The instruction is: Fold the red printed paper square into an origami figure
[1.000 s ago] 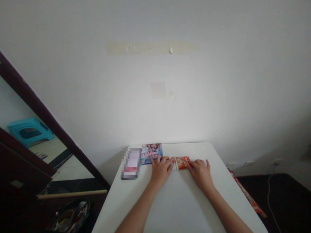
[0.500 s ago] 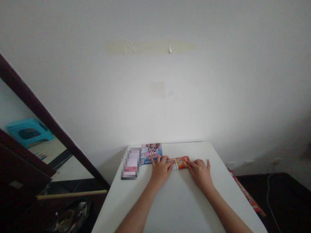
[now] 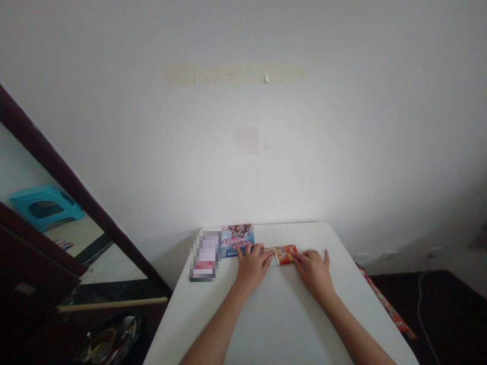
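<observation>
A narrow strip of folded printed paper (image 3: 285,254), white at the left and orange at the right, lies across the white table between my hands. My left hand (image 3: 251,263) rests over its left end with the fingers spread; the fingertips reach the lower edge of a blue printed sheet (image 3: 238,239). At the orange end, my right hand (image 3: 314,271) has its thumb and forefinger closed together on the strip's edge, the little finger sticking up. The part of the strip under my left hand is hidden.
Left of the blue sheet lies a blurred-out phone-like object (image 3: 205,256). The table (image 3: 281,324) stands against a white wall. On the left are a blue stool (image 3: 47,203), a wooden stick (image 3: 114,304) and a bag of litter (image 3: 110,342). A cable (image 3: 419,304) hangs at the right.
</observation>
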### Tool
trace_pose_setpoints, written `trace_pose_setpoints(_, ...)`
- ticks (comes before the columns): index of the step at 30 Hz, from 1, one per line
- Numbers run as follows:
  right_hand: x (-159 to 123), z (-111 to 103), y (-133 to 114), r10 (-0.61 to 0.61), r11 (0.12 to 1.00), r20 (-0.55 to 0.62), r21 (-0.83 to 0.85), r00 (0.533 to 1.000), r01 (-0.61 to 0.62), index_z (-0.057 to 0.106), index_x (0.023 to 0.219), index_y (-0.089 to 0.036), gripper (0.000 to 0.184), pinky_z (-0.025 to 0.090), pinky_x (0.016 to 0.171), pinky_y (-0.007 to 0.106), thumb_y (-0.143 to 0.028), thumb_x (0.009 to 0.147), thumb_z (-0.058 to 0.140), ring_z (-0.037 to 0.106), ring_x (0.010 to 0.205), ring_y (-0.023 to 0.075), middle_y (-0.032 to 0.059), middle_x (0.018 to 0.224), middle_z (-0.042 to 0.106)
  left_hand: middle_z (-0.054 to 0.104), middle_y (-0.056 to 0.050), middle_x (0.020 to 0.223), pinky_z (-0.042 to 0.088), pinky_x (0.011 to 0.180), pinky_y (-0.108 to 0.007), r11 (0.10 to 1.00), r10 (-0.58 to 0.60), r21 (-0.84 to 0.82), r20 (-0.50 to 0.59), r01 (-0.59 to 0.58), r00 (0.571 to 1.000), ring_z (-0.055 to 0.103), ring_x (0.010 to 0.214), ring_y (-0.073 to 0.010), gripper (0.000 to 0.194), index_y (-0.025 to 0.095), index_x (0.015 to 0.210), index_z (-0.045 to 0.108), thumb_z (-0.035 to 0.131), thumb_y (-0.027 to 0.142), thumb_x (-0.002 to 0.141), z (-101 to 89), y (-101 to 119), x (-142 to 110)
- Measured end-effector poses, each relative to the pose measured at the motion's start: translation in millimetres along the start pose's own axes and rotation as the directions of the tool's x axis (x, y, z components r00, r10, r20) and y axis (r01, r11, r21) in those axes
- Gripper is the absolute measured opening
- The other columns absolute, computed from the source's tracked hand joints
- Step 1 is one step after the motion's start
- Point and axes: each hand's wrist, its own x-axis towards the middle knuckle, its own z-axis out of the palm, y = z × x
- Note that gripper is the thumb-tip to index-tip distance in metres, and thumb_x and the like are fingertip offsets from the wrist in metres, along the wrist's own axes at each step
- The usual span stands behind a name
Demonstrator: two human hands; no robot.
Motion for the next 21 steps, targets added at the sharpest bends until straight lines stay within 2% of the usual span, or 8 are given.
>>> trace_pose_setpoints(6,-0.7,-1.6,-1.4,-0.005,1.0,-0.007,-0.005,1.0,0.005,0.071,0.109,-0.033,0.025,0.011,0.114,0.066,-0.037,0.096,0.05,0.059,0.101,0.0212,0.0045,0.098,0.069,0.061,0.002,0.121,0.009,0.108,-0.077,1.0,-0.001,0.024,-0.013,0.002,1.0,0.045,0.119,-0.0271,0.029,0.051,0.118,0.064,0.043,0.044,0.098,-0.5,0.6,-1.3)
trace_pose_setpoints(21,-0.5,-0.1,-1.3,-0.005,1.0,-0.003,-0.015,1.0,0.005,0.07,0.11,-0.035,0.026,0.01,0.113,0.067,-0.037,0.096,0.049,0.059,0.102,0.0212,0.0038,0.097,0.068,0.061,0.001,0.119,0.007,0.108,-0.079,1.0,-0.005,0.024,-0.004,0.005,1.0,0.044,0.118,-0.0277,0.03,0.05,0.119,0.064,0.043,0.042,0.099,-1.0,0.6,0.0)
